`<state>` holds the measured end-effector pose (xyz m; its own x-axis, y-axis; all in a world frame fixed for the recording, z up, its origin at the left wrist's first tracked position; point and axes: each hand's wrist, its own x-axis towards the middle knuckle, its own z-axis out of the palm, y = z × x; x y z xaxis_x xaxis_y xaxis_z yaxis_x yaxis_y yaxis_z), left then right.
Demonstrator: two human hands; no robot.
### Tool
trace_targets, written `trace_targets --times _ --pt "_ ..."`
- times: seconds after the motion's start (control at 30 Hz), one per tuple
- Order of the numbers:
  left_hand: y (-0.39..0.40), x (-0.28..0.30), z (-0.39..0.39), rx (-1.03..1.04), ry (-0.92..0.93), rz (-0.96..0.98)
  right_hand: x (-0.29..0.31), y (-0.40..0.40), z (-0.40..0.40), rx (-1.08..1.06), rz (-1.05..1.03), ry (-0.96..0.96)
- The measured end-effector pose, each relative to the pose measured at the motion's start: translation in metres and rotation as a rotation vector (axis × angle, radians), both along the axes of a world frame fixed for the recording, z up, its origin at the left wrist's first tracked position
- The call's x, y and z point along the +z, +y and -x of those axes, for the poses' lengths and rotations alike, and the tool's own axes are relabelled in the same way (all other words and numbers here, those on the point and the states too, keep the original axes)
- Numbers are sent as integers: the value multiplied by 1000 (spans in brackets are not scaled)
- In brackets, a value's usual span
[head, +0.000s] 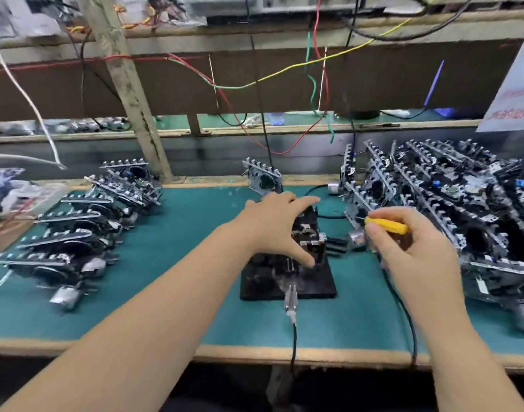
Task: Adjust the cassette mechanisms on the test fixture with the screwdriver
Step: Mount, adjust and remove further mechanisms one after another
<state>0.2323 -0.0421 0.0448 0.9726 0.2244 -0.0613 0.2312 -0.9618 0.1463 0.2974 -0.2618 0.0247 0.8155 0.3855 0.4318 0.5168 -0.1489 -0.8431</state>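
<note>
A black test fixture [311, 285] lies on the green mat at the centre. A cassette mechanism [309, 233] sits on top of it. My left hand [272, 227] lies over that mechanism, fingers along its far side and thumb on its near side. My right hand [412, 248] hovers to the right of the fixture and pinches a yellow-handled screwdriver [387, 226]. The screwdriver's tip is hard to make out against the pile behind it.
A row of cassette mechanisms [76, 233] lies on the left of the mat, a big pile [451, 215] on the right. One mechanism [263, 179] stands upright behind the fixture. A metal clip with a black cable [290, 301] runs off the front edge. Wires hang above.
</note>
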Motion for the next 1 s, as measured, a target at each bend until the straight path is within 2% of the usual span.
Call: trace_targets --times 0.03,0.1,0.17,0.2,0.27,0.33,0.4,0.53,0.83,1.0 --pt "0 -1 -1 8 8 -32 2 1 2 -12 16 -19" --pt "2 0 0 6 -98 17 5 3 6 -30 -7 -32" --pt "2 4 9 20 -347 258 7 3 8 -34 -96 -8" --pt "1 5 16 51 -487 460 9 3 8 -26 -162 23" --pt "-4 8 34 131 -704 1053 15 3 10 33 -319 87" --pt "-8 8 49 138 -723 1609 21 5 15 121 -430 136" --pt "-12 5 62 76 -710 1851 23 11 21 185 -449 135" --pt "-18 -2 78 75 -750 1946 19 21 32 233 -398 141" --pt "-19 -8 92 128 -774 1918 16 21 41 282 -315 103" --pt "-22 -10 92 122 -776 1937 21 19 42 276 -350 142"
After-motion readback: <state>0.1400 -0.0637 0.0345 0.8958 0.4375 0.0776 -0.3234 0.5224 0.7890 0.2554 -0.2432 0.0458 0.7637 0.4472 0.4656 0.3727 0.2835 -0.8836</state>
